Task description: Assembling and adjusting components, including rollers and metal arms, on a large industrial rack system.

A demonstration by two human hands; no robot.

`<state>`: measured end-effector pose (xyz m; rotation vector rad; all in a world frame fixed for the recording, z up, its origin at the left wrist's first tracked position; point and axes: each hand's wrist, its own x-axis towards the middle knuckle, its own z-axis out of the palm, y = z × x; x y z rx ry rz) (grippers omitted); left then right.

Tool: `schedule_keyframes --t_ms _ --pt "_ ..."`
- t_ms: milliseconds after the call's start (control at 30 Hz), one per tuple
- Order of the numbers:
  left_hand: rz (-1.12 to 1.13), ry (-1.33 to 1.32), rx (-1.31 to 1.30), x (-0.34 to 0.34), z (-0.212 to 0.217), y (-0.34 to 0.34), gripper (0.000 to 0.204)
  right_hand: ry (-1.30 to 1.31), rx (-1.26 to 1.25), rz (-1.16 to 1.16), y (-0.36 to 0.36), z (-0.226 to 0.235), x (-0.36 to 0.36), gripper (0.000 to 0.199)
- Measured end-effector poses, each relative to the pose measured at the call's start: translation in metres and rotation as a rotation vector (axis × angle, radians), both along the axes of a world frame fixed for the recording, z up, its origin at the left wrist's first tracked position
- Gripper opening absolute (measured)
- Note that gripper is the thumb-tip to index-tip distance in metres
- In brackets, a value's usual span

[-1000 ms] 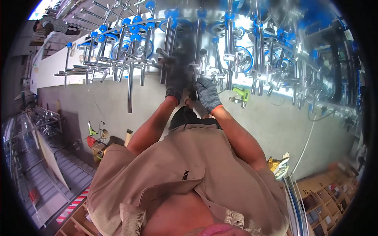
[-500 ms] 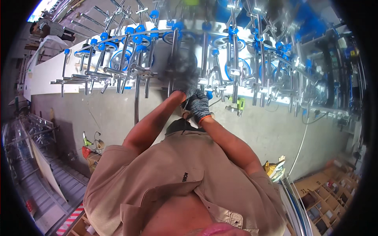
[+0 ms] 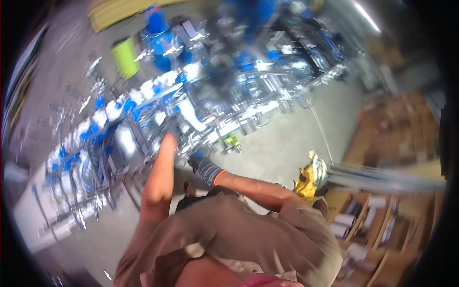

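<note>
The whole picture is smeared by motion. My left hand [image 3: 168, 127], in a dark grey glove, reaches in among the chrome metal tubes [image 3: 186, 115] on the long white bench [image 3: 36, 234]. Its fingers blur into the metal, so any grip is hidden. Lower and to the right, my right hand [image 3: 205, 169] wears a grey knit glove with an orange cuff. It is at the bench's near edge, close to my body, with its fingertips dark and blurred. Blue plastic fittings [image 3: 129, 107] sit among the tubes around the left hand.
A lime-green power tool [image 3: 233, 142] is at the bench's near edge, right of my hands. Beyond the bench stand a lime-green cylinder [image 3: 125, 57] and blue bulky shapes [image 3: 162, 45]. At right are a yellow bag [image 3: 306, 182] and wooden compartments [image 3: 377, 229] holding parts.
My view has swung round to the right, tilting the bench. My hands, close together before, are now apart: the left farther in among the tubes, the right nearer my body.
</note>
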<state>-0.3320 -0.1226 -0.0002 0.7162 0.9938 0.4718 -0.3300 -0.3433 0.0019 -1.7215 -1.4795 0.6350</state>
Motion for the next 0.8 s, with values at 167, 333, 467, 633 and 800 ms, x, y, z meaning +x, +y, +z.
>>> schedule_keyframes --t_ms 167,333,467,633,800 --pt "0.035 0.214 0.068 0.013 0.014 -0.014 0.021 -0.441 -0.498 0.2 0.023 0.118 0.063 0.022" --pt "0.19 0.176 0.096 -0.026 -0.127 0.047 0.017 -0.735 -0.238 0.232 0.045 0.123 0.055 0.017" --pt "0.238 -0.006 -0.178 -0.002 -0.096 0.015 0.034 -0.742 -0.016 0.048 0.029 0.081 0.079 0.028" --pt "-0.544 -0.201 0.977 -0.079 -0.139 0.061 0.022 -0.466 0.112 0.184 -0.05 0.141 0.06 0.04" --pt "-0.334 0.069 0.119 -0.024 0.039 -0.03 0.027 -0.206 0.098 -0.173 -0.228 0.057 0.145 0.026"
